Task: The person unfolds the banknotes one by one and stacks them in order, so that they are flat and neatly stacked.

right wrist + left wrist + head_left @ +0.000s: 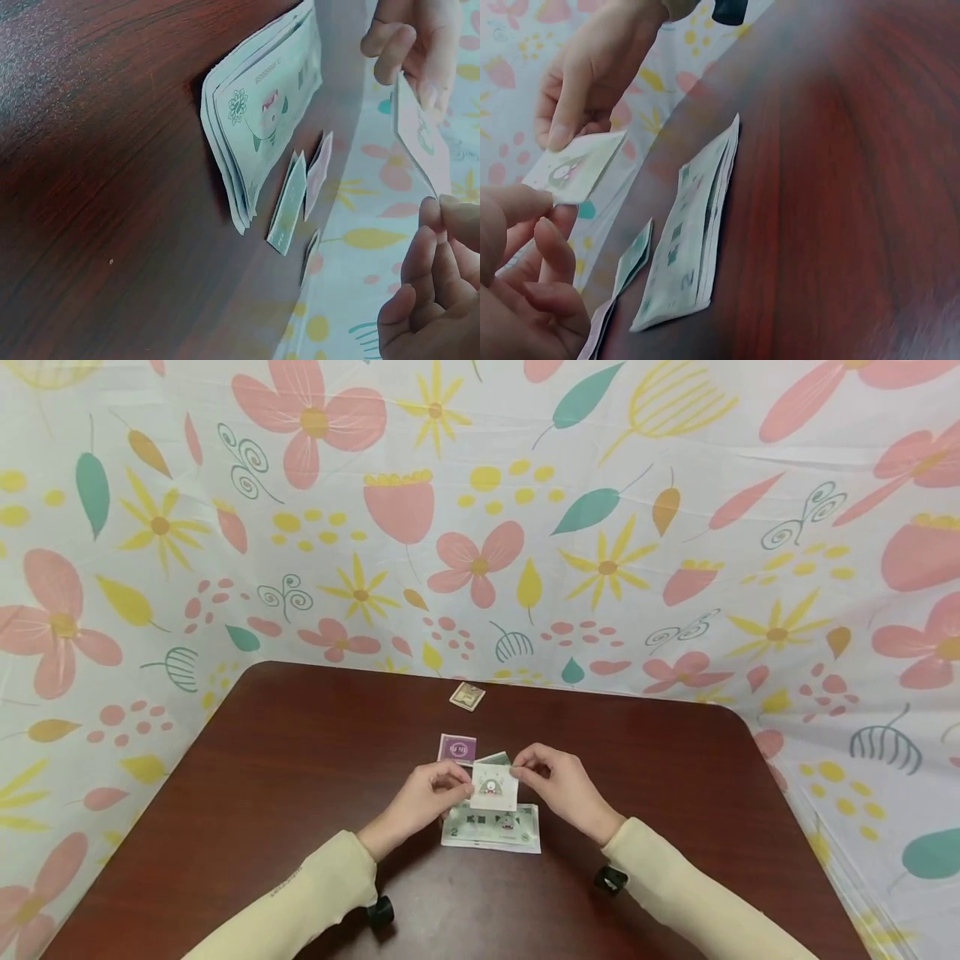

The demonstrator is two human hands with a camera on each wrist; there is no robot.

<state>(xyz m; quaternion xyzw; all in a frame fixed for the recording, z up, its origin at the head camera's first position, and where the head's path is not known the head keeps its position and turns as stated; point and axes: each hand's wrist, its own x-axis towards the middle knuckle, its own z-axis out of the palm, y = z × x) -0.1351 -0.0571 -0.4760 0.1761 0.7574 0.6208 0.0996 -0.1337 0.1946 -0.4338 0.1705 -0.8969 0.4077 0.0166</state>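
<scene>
A folded pale banknote (495,787) with a small cartoon figure is held up between both hands. My left hand (423,800) pinches its left edge between thumb and finger. At the upper right corner, my right hand (564,783) pinches it the same way. Just below it on the table lies a stack of flat green banknotes (491,836), the top one marked 2. Behind the held note are a folded purple note (457,748) and a folded green note (286,206), the latter partly hidden in the head view.
A folded brownish note (467,696) lies near the far edge of the dark wooden table (337,718). Floral cloth (480,527) hangs behind and beside the table. Dark bands (611,880) are on both wrists.
</scene>
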